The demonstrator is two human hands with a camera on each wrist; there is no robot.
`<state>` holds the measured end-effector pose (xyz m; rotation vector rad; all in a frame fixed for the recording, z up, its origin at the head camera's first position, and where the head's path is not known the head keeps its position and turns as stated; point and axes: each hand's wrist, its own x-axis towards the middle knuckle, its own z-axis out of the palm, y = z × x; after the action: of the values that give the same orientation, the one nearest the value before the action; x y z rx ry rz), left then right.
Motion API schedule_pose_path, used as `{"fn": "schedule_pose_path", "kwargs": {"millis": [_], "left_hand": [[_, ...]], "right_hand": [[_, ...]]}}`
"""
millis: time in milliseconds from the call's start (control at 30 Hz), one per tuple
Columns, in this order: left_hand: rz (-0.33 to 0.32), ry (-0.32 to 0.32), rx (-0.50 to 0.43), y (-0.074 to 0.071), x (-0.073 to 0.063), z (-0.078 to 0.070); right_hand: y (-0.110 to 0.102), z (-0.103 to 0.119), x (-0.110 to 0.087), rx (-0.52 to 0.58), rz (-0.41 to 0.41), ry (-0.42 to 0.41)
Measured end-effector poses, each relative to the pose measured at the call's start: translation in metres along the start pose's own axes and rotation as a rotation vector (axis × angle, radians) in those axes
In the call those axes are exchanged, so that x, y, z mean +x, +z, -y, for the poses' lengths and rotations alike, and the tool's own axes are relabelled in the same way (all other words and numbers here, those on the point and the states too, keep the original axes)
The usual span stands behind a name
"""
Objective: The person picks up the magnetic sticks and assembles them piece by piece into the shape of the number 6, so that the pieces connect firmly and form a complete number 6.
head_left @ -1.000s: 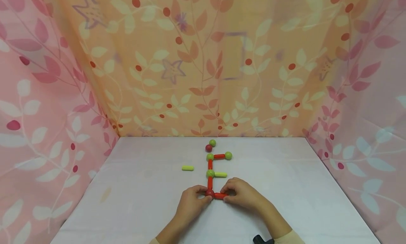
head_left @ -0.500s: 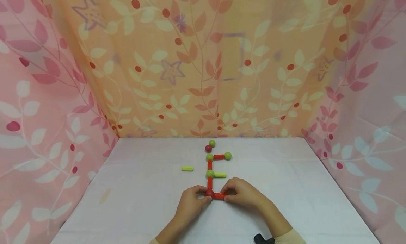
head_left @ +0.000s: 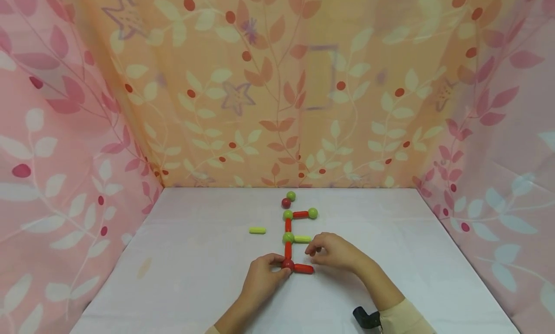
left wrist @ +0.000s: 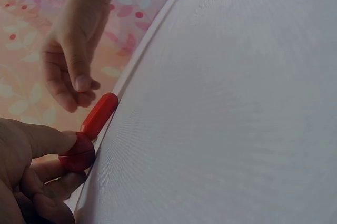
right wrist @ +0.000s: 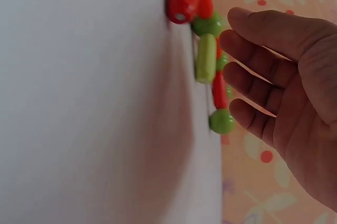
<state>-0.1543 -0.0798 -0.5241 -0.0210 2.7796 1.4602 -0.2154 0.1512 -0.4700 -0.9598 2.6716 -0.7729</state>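
My left hand (head_left: 263, 278) pinches a red ball (head_left: 288, 265) between thumb and fingers at the near end of a chain of balls and rods. From that ball a red rod (head_left: 304, 269) sticks out to the right, its far end bare. Another red rod (head_left: 288, 250) runs away to a green ball (head_left: 288, 237), which bears a yellow-green rod (head_left: 302, 239). My right hand (head_left: 335, 251) hovers over the table beside these rods, its fingers relaxed and holding nothing. In the right wrist view its palm and spread fingers (right wrist: 258, 76) show plainly.
Farther back, a green ball (head_left: 288, 215) joins a red rod (head_left: 300, 214) to another green ball (head_left: 312, 213). Loose red (head_left: 286, 203) and green (head_left: 291, 196) balls lie behind. A yellow-green rod (head_left: 257, 231) lies left. Patterned cloth (head_left: 277, 107) walls the white table.
My right hand has let go of the red rod and moved up and slightly right, away from it. The left hand stays on the red ball.
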Motion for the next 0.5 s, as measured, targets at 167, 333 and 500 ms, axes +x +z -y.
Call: {"fn": "schedule_pose_path", "kwargs": {"millis": [167,333,500], "left_hand": [[0.009,-0.018,-0.009,0.001,0.001,0.0],[0.018,-0.029,-0.007,0.001,0.002,0.001],[0.018,-0.046,0.001,0.0,0.002,0.0]], "right_hand": [[-0.029,0.004,0.011,-0.047,0.001,-0.017],[-0.054,0.005,0.029,-0.079,-0.014,-0.061],[-0.073,0.003,0.054,-0.094,-0.026,-0.083]]}}
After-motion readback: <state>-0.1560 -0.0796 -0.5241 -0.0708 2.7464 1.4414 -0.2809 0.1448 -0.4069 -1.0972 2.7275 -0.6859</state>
